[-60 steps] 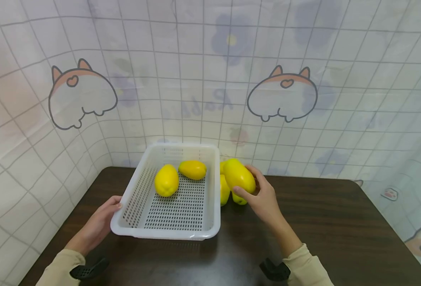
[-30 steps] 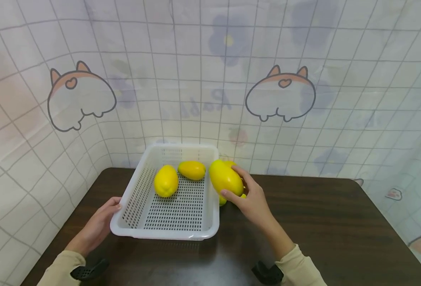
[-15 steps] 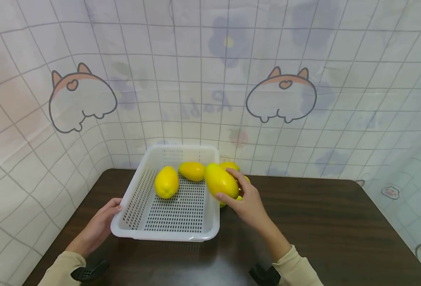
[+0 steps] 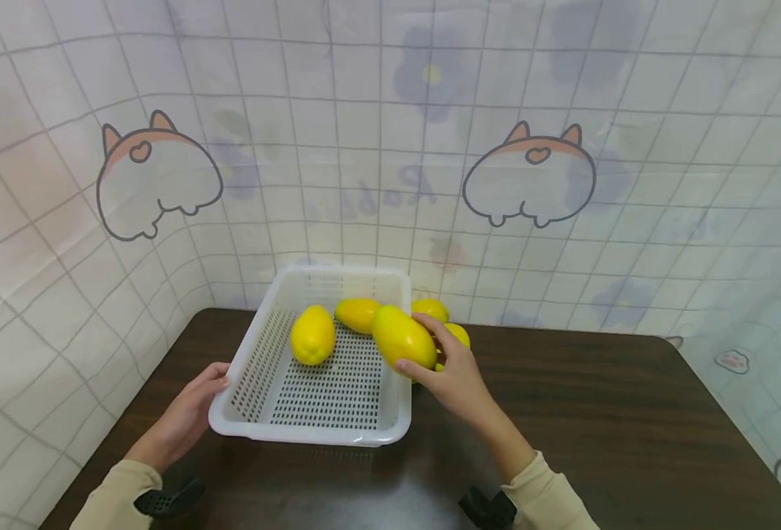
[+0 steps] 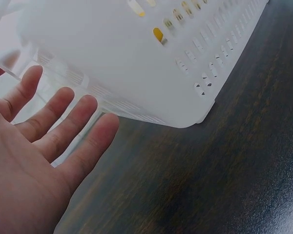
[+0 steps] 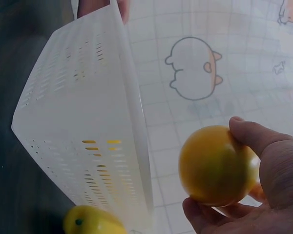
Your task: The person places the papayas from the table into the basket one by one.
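A white perforated basket stands on the table, its left rim pinched by my left hand, thumb on top. Below that rim, the left wrist view shows the fingers spread along the side wall. My right hand holds a smooth yellow mango between thumb and fingers, over the basket's right rim. From the right wrist, this mango appears above rim level. Inside the basket lie a rounder yellow fruit and a smaller mango, partly covered by the held one.
Several yellow fruits lie right of the basket, one at the back and one behind my right hand. The dark wooden table meets a printed cloth wall behind and at the left.
My right hand has carried the mango left, from above the fruits beside the basket to over its right rim. My left hand stays on the basket, which keeps its place.
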Motion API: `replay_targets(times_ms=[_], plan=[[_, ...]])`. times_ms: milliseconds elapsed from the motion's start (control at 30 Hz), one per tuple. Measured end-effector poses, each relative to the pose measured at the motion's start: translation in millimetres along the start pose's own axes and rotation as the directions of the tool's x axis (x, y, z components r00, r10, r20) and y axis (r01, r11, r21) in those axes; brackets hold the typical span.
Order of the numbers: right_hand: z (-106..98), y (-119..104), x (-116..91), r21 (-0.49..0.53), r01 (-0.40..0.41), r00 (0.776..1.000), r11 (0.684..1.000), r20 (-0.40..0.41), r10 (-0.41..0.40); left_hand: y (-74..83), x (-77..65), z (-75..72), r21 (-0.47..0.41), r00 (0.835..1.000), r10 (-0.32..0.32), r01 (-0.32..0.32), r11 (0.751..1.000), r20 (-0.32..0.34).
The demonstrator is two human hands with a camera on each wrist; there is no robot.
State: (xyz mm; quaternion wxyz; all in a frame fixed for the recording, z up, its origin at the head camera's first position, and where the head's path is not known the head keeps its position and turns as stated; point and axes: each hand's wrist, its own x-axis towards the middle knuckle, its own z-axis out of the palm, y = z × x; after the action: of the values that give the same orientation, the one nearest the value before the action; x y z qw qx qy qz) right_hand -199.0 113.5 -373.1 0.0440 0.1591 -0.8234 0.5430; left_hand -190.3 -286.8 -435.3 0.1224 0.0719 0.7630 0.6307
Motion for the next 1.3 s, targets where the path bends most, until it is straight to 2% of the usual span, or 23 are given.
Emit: replay_targets(times_ms=[400, 1033, 1300], plan=[[3.4, -0.3, 0.3, 0.019, 0.019, 1.000, 1.000, 0.015, -0.019, 0.1, 2.0, -1.7, -0.009, 1.000, 0.002, -0.002, 1.000, 0.002], [7.5, 7.5, -0.9, 0.013, 0.002, 0.998, 1.000, 0.060, -0.003, 0.1, 0.9, 1.1, -0.015, 1.000, -0.009, 0.009, 1.000, -0.004], [8.6, 9.4, -0.9, 0.033, -0.005, 0.998, 0.999, 0.068, 0.003, -0.2, 0.3, 1.7, -0.002, 0.999, -0.020, 0.020, 1.000, -0.029]])
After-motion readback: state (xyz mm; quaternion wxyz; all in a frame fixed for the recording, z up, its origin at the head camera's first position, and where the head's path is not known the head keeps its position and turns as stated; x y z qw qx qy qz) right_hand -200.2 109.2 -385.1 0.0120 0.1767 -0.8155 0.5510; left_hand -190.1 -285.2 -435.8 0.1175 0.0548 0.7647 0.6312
